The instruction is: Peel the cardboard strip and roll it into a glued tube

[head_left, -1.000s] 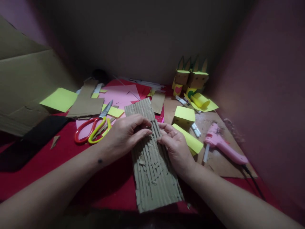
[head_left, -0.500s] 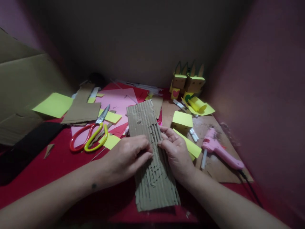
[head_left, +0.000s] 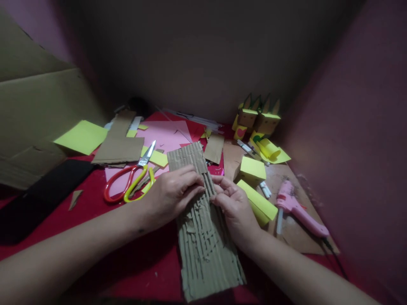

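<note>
**Mid-peel, ridges mostly showing**

So the red bench (head_left: 143, 267) runs under everything, and its near edge is too dark to make out. Big box (head_left: 38, 114) way out beyond the left hand, cut off by the frame. The cardboard (head_left: 203, 228) sits under and between both hands, long end towards the person. I'd call it well along: ridges are bare over most of the face, but ragged bits of skin remain just below the left hand, so some cleanup's left imo.

Right hand (head_left: 235, 203) is pinching the cardboard's right edge, rear fingers hidden. Left hand (head_left: 178, 190) is bunched over the middle, fingertips close together; can't tell if there's a shred in there. Glue gun (head_left: 294, 203) lies right of the right hand, scissors (head_left: 143, 163) just beyond the left wrist, tiny scrap (head_left: 75, 199) farther left.
</note>
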Demonstrator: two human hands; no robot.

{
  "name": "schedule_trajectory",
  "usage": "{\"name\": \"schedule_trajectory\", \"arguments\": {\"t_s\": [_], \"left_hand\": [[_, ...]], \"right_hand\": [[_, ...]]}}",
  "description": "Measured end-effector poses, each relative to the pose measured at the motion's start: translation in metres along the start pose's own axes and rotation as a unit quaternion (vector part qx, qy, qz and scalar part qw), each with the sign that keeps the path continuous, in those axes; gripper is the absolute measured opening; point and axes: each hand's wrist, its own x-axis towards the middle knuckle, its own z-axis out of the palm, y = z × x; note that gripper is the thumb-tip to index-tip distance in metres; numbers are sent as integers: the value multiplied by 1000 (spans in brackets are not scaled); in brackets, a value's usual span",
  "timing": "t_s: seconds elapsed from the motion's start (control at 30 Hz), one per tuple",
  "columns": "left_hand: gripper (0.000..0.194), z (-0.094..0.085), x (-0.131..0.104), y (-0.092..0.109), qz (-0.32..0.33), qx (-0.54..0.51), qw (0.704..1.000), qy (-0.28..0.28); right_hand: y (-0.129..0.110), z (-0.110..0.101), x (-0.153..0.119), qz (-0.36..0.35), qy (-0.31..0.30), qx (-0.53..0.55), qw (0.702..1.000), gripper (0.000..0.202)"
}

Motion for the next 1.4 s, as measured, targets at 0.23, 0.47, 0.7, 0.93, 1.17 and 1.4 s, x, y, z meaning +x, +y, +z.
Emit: {"name": "schedule_trajectory", "arguments": {"t_s": [0.23, 0.47, 0.7, 0.93, 1.17, 1.4], "left_hand": [[19, -1, -13, -22, 72, 117, 990, -10], [16, -31, -21, -26, 14, -158, 965, -210], [3, -17, -25, -36, -47, -130, 988, -63], [15, 3, -30, -36, 31, -23, 998, -46], [15, -7, -28, -32, -71, 2, 996, -60], [10, 3, -26, -18, -185, -16, 979, -81]], "right_hand": [[5, 11, 13, 16, 19, -23, 999, 31], [3, 9, 23, -12, 55, -50, 997, 29], [12, 10, 23, 15, 58, -70, 996, 31], [17, 7, 24, 34, 53, -51, 997, 31], [16, 7, 22, 37, 67, -49, 996, 31], [18, 10, 16, 48, 55, -50, 996, 37]]}}
